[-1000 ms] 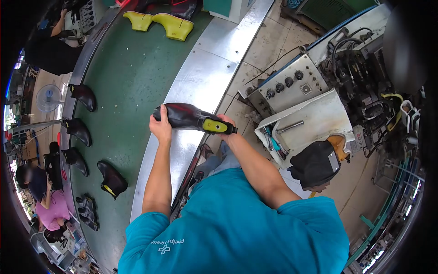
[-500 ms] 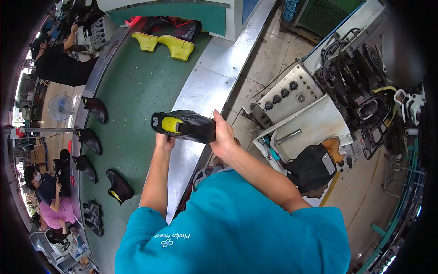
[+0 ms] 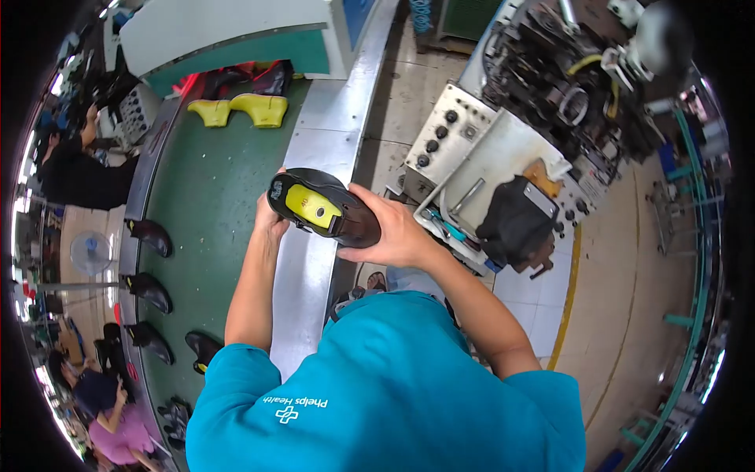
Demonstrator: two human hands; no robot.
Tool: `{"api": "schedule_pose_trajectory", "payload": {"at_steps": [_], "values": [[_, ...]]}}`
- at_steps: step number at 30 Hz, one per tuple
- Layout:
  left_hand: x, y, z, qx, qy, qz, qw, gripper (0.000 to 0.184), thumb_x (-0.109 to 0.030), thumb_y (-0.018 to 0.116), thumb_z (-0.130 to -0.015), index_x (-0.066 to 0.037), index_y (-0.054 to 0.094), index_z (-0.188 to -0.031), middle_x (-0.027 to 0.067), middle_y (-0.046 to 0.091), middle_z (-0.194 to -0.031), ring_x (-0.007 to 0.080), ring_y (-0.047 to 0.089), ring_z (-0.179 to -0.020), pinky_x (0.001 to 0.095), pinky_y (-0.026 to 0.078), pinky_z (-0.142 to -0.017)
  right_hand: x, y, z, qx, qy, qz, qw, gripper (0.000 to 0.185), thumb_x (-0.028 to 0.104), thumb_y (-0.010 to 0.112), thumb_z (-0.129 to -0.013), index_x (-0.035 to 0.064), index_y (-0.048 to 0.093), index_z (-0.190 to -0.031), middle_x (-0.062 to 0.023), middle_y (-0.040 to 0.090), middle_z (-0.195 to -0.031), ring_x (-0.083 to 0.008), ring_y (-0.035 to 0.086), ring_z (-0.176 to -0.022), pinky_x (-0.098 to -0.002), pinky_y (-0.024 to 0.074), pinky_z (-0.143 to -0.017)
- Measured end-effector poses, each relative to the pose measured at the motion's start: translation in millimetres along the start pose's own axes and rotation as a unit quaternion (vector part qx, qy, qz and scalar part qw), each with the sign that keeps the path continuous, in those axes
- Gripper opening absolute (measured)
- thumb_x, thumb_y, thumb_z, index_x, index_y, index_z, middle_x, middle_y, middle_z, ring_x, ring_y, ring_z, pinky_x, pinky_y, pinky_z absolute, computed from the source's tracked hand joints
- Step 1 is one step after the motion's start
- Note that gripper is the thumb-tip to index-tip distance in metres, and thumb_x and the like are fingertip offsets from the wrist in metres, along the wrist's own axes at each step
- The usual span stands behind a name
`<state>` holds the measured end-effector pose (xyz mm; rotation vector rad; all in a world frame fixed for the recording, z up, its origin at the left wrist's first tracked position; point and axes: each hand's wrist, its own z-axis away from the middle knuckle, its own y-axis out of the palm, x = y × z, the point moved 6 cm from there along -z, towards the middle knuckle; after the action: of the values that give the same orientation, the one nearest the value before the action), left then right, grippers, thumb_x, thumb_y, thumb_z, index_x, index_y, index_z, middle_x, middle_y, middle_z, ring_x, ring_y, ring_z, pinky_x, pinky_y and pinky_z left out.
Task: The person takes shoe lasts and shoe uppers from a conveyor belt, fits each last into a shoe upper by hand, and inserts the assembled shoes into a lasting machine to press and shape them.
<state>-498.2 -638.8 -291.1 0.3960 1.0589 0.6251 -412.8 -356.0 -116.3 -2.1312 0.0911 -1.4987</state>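
Both of my hands hold a black boot (image 3: 363,223) above the steel edge of the bench. A yellow last (image 3: 313,206) sits inside it, its top face showing a number and a round hole. My left hand (image 3: 271,221) is closed on the boot's left end, its fingers partly hidden behind the boot. My right hand (image 3: 399,231) wraps around the right end, thumb and fingers on opposite sides.
Dark boots (image 3: 149,236) stand along the left rim of the green bench (image 3: 216,197). Yellow lasts (image 3: 261,110) lie by the machine opening at the back. To my right is a machine with a knobbed control panel (image 3: 447,134) and a black cloth (image 3: 510,224). Other people work at left.
My view has turned, so the bench and machine sit farther left. The boot has tilted and shows more of the yellow last's top. My right hand now wraps farther round the boot.
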Motion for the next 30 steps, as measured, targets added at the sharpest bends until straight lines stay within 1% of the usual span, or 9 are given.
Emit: {"api": "schedule_pose_trajectory", "payload": {"at_steps": [5,16,21,22,24,26,27,28,30], "values": [[-7,63,22,-0.018,0.042,-0.075,0.996,0.036,-0.033,0.075,-0.093,-0.001,0.069,-0.107,0.0075,0.072,-0.092,0.018,0.07,-0.08,0.0324,0.058,-0.073,1,-10,33,-0.036,0.004,0.014,0.999,0.09,0.024,0.089,-0.065,-0.0006,0.05,-0.142,-0.0218,0.07,-0.114,-0.0336,0.071,-0.102,-0.0387,0.0544,-0.093],[59,122,19,0.019,-0.001,-0.134,0.991,0.035,-0.034,0.074,-0.093,-0.001,0.071,-0.103,0.005,0.072,-0.089,0.0168,0.068,-0.074,0.0319,0.057,-0.067,-20,-53,94,-0.157,0.047,0.019,0.986,0.085,0.018,0.088,-0.064,0.0003,0.053,-0.139,-0.0181,0.071,-0.109,-0.03,0.072,-0.098,-0.0376,0.0548,-0.09],[76,169,9,0.049,-0.025,-0.157,0.986,0.039,-0.034,0.076,-0.091,0.002,0.069,-0.105,0.0083,0.073,-0.092,0.0181,0.07,-0.075,0.0318,0.058,-0.07,-31,-82,127,-0.15,0.081,0.062,0.983,0.11,0.025,0.093,-0.067,0.0033,0.031,-0.155,-0.0229,0.055,-0.143,-0.0293,0.068,-0.11,-0.0368,0.0537,-0.095],[74,184,10,0.049,-0.026,-0.157,0.986,0.039,-0.034,0.076,-0.091,0.002,0.069,-0.105,0.0083,0.073,-0.092,0.0181,0.07,-0.075,0.0318,0.058,-0.07,-25,-95,140,-0.15,0.083,0.062,0.983,0.11,0.025,0.093,-0.067,0.0033,0.031,-0.155,-0.0229,0.055,-0.143,-0.0293,0.068,-0.11,-0.0368,0.0537,-0.095],[68,218,8,0.057,-0.006,-0.242,0.969,0.042,-0.034,0.077,-0.09,0.004,0.069,-0.106,0.0093,0.073,-0.093,0.0178,0.07,-0.076,0.0314,0.058,-0.071,-36,-120,170,-0.078,0.237,-0.092,0.964,0.103,0.024,0.087,-0.074,0.0058,0.029,-0.157,-0.0237,0.057,-0.139,-0.0305,0.069,-0.106,-0.0387,0.0559,-0.089],[66,260,11,0.09,0.006,-0.275,0.957,0.045,-0.036,0.079,-0.088,0.004,0.07,-0.106,0.009,0.072,-0.093,0.0164,0.069,-0.076,0.0302,0.057,-0.07,-52,-150,198,-0.151,0.249,-0.208,0.934,0.085,0.007,0.077,-0.086,0.0046,0.03,-0.157,-0.0183,0.057,-0.14,-0.0182,0.067,-0.102,-0.0316,0.0544,-0.09],[67,295,22,0.138,0.03,-0.349,0.926,0.046,-0.037,0.08,-0.086,0.004,0.07,-0.104,0.0084,0.072,-0.092,0.0152,0.068,-0.075,0.0295,0.056,-0.068,-69,-165,205,-0.191,0.24,-0.241,0.921,0.066,0.004,0.065,-0.095,0.0044,0.035,-0.153,-0.0152,0.06,-0.136,-0.0171,0.066,-0.102,-0.0311,0.0549,-0.09],[72,330,34,0.185,0.055,-0.42,0.887,0.046,-0.038,0.081,-0.085,0.004,0.071,-0.103,0.0078,0.071,-0.09,0.014,0.067,-0.074,0.0288,0.055,-0.067,-83,-178,202,-0.236,0.228,-0.259,0.908,0.05,0.012,0.06,-0.102,0.0037,0.042,-0.148,-0.0139,0.061,-0.132,-0.0171,0.066,-0.103,-0.0322,0.055,-0.09],[98,393,59,0.284,0.091,-0.45,0.842,0.049,-0.041,0.083,-0.081,0.004,0.071,-0.097,0.0058,0.071,-0.084,0.0123,0.065,-0.071,0.0283,0.052,-0.065,-92,-196,183,-0.265,0.274,-0.296,0.876,0.048,0.022,0.063,-0.102,0.0015,0.047,-0.142,-0.0127,0.065,-0.121,-0.0158,0.066,-0.101,-0.031,0.0548,-0.088]]}}
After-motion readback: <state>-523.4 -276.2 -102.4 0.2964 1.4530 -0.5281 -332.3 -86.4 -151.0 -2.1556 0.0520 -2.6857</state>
